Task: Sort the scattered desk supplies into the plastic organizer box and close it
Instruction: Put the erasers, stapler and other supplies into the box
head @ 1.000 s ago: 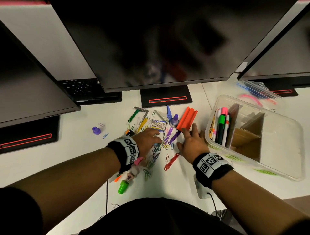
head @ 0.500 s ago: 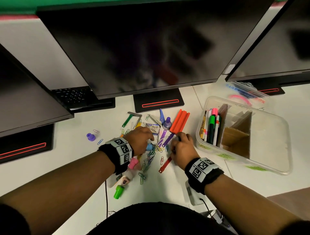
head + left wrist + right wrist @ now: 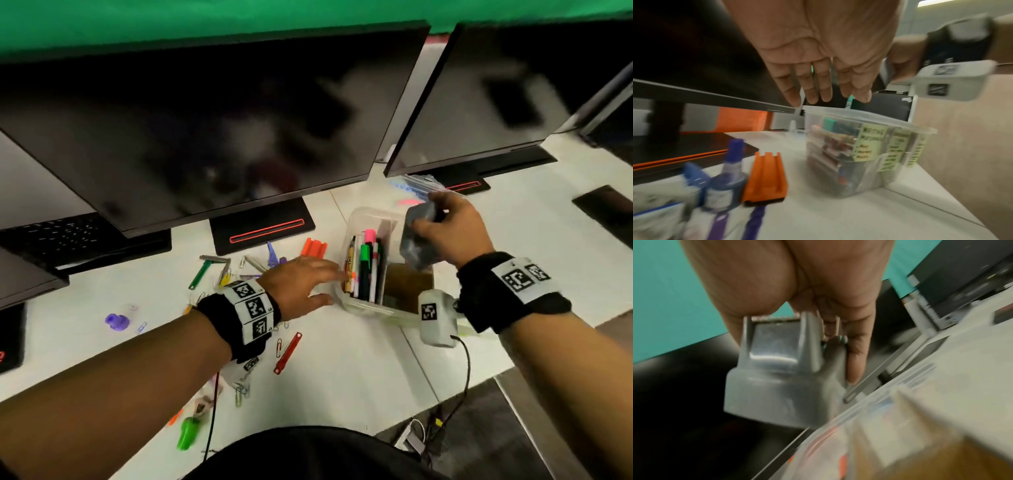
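Observation:
The clear plastic organizer box [image 3: 371, 209] [image 3: 869, 123] stands open at centre right, with markers [image 3: 367, 270] upright in its left compartment. My right hand [image 3: 445, 229] grips a grey tape dispenser [image 3: 416, 240] [image 3: 781, 386] just above the box's middle compartments. My left hand [image 3: 308, 281] [image 3: 824, 78] is flat with straight fingers and holds nothing; its fingertips are at the box's left wall. To its left lie an orange grooved holder [image 3: 313, 247] [image 3: 765, 175], a purple glue bottle [image 3: 727, 178] and several paper clips.
A red clip bar [image 3: 287, 353], a green cap [image 3: 187, 432] and a purple pin [image 3: 117, 322] lie on the white desk. Monitors [image 3: 222, 120] overhang the back. A zip bag [image 3: 416, 183] lies behind the box. The desk edge runs at lower right.
My right hand left the pile and rose over the box with the grey dispenser in it. My left hand opened and slid right to the box's wall.

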The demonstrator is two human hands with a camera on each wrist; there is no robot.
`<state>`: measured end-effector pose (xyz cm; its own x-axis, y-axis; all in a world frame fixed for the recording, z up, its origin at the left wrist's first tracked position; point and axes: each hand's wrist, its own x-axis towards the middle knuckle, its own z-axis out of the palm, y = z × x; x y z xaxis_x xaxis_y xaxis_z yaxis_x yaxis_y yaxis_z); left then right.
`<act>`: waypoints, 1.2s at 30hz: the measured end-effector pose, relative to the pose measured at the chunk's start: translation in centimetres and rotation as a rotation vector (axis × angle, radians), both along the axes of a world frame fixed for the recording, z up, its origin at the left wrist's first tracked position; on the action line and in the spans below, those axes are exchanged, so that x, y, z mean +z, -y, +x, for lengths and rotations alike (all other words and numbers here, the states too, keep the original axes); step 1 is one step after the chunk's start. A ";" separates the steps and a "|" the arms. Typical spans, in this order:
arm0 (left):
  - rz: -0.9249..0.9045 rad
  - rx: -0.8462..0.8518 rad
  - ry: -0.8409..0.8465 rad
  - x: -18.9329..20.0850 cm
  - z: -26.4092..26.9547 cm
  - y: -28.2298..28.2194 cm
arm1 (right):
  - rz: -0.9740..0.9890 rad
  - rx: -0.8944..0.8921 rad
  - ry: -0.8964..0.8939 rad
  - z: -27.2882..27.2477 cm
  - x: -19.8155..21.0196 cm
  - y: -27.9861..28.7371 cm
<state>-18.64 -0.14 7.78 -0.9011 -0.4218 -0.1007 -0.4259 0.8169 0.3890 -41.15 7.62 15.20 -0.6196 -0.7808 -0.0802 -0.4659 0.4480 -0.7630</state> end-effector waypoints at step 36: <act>0.063 -0.011 0.161 -0.4 0.6 1.1 | 0.817 0.099 -0.079 -5.6 -8.7 3.3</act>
<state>-18.00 -1.28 7.33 -0.8757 -0.4003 -0.2701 -0.4780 0.7981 0.3668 -46.76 4.35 6.53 -0.5784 -0.5469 -0.6053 -0.5712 0.8013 -0.1781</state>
